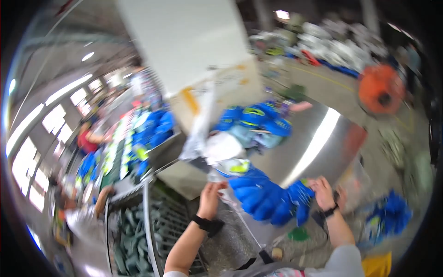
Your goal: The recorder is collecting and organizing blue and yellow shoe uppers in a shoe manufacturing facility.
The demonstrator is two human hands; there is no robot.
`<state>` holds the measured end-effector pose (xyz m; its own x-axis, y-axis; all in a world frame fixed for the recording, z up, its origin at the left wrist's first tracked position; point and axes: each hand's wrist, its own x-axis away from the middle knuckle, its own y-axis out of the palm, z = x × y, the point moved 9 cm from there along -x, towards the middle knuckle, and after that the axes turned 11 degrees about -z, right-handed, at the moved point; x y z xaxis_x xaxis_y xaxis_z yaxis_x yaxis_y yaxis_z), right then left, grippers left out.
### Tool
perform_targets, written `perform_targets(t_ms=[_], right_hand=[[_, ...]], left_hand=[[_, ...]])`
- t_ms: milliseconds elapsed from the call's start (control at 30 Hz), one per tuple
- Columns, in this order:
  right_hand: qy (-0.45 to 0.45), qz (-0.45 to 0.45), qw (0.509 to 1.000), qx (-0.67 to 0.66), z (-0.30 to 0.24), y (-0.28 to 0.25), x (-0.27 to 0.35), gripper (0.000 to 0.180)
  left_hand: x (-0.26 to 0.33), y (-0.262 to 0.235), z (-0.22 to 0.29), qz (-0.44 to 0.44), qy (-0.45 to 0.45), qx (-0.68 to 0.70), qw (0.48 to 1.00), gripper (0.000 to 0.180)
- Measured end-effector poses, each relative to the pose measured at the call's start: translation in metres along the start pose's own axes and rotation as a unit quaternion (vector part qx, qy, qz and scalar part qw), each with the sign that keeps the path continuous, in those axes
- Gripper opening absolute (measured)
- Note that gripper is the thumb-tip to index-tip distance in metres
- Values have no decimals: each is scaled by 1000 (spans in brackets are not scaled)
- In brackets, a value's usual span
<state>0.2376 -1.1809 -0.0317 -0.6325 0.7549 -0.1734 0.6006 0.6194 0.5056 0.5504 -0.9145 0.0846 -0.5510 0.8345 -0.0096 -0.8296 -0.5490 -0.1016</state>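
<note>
While both hands work one bundle, we've got left hand [210, 198] pinching its clear wrap, right hand [323, 191] closed on blue gloves [265, 198], held taut above steel bench [318, 138]. More glove packs [254, 117] far side; blurry.

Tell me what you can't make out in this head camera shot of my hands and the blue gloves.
- Left hand: motion blur hides whether its fingers grip the clear plastic wrapping or only touch it.
- Right hand: fingertips are buried in the bundle of blue rubber-coated gloves, so the grip is unclear.
- Glove count: blurred together.
- Person in a red top: too small and blurred.
- Orange round object: unidentifiable through blur.
</note>
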Motion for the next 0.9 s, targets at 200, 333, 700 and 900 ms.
perform_targets(t_ms=[200, 333, 700, 900], right_hand=[[-25, -138, 982, -129, -11, 93, 51, 16], [44, -280, 945, -165, 1, 236, 82, 18], [251, -691, 629, -253, 51, 677, 465, 29], [350, -776, 456, -260, 106, 778, 640, 22]], left_hand=[[239, -116, -32, 260, 79, 273, 923, 15], [423, -130, -2, 344, 124, 211, 906, 20], [988, -23, -62, 699, -44, 100, 707, 19], [1065, 5, -160, 823, -12, 190, 535, 16]])
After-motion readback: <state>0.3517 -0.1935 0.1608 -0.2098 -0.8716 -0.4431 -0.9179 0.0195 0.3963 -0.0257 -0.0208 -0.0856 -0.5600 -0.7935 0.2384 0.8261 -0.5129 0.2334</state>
